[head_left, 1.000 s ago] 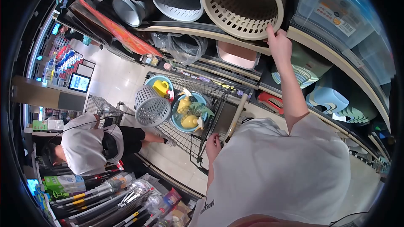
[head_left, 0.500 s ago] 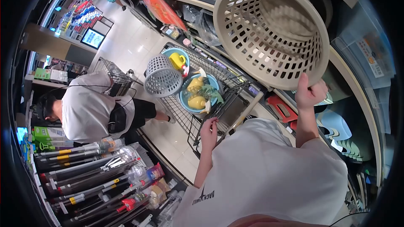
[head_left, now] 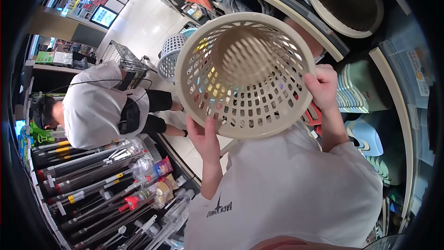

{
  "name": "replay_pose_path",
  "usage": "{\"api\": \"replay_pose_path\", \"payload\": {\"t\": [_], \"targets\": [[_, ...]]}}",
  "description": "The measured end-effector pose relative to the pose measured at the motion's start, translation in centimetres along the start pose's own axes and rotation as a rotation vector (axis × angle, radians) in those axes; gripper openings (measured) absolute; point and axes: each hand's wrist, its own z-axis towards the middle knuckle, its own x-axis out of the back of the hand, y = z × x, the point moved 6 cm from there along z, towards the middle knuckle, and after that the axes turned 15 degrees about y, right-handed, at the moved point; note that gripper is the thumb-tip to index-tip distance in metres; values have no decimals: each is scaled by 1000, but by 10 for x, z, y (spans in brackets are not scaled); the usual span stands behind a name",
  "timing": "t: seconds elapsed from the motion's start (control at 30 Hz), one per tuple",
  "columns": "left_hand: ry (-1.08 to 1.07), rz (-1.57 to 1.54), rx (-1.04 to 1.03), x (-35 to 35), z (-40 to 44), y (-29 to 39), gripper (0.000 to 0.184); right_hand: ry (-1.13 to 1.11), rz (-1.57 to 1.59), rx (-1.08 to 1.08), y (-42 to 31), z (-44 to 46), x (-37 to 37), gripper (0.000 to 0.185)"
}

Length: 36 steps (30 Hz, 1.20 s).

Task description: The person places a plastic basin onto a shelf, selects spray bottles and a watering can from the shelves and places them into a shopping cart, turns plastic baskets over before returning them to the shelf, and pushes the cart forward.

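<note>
A beige plastic laundry basket (head_left: 256, 127) with slotted walls is held tilted before my chest, its mouth facing me. My right hand (head_left: 323, 85) grips the right side of its rim, thumb on the inside. At the lower left, my left hand (head_left: 204, 141) grips the rim too, thumb over the edge and fingers partly hidden behind the wall. Behind the basket, a grey slotted basket (head_left: 171, 55) shows in part. The shopping cart beyond is mostly covered; yellow and blue patches show through the slots.
On the left a person in a white shirt (head_left: 95, 106) bends beside another cart (head_left: 121, 60). Mops and brushes (head_left: 106, 180) fill the lower left rack. To the right, shelves hold another beige basket (head_left: 365, 32), stacked green plastic items (head_left: 354, 92) and blue ones (head_left: 367, 134).
The beige basket has come down and left, away from the shelf and in front of the cart. My left hand has risen from beside the cart and taken hold of its rim.
</note>
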Motion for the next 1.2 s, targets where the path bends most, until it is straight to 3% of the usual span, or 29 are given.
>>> {"api": "replay_pose_path", "payload": {"t": [0.07, 0.13, 0.27, 0.33, 0.57, 0.67, 0.73, 0.77, 0.83, 0.87, 0.93, 1.0, 1.1, 1.13, 1.2], "targets": [[-40, 40, 51, 8, -2, -7, 57, 32, -128, -112, 13, 1, -7, 24], [68, 163, -195, 13, -8, -2, 56, -4, -232, -64, 17, 4, -12, 21], [132, 194, -257, 23, -30, -14, 57, -60, -381, -117, 33, -2, -22, 28], [162, 165, -312, 19, -38, -8, 57, 1, -230, -226, 39, -4, -27, 29], [164, 144, -375, 15, -41, -9, 55, -28, -221, -272, 47, -7, -32, 36], [179, 173, -364, 17, -39, -12, 58, 77, -87, -289, 60, -12, -34, 45], [-28, 165, -524, 7, -41, -2, 59, 234, 149, -344, 62, -10, -34, 52], [-28, 167, -524, 6, -37, -2, 59, 233, 151, -346, 64, -9, -32, 52], [3, 103, -607, 4, -28, 1, 73, 260, 250, -484, 78, -10, -24, 52], [5, 106, -607, 1, -25, 3, 73, 257, 252, -486, 80, -9, -22, 52], [280, 295, -381, 11, -12, -4, 79, 222, 326, -597, 82, -6, -23, 53], [309, 286, -336, 31, -2, -19, 84, 268, 333, -613, 77, -8, -23, 50], [405, 98, -208, 49, 1, -34, 52, 219, 272, -446, 65, -14, -23, 40], [405, 100, -207, 59, -2, -42, 52, 216, 280, -469, 67, -20, -14, 39], [167, -54, -275, 71, -12, -54, 52, 205, 296, -512, 85, -1, -24, 39]]}}
